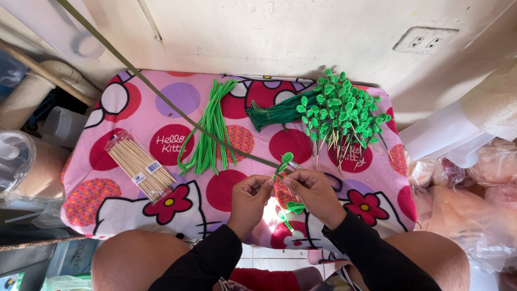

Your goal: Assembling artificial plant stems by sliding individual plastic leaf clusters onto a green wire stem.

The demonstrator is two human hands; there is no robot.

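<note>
My left hand and my right hand meet over the front of a pink cartoon-print cushion. Together they pinch a small green pipe-cleaner leaf on a stick, its looped tip pointing up and away. More green leaf loops hang under my right hand. A long olive-green strip runs from the upper left down to my fingers.
On the cushion lie a clear pack of wooden skewers, a bunch of bright green pipe cleaners, a dark green bundle and a pile of finished leaf sticks. Plastic bags crowd the right side.
</note>
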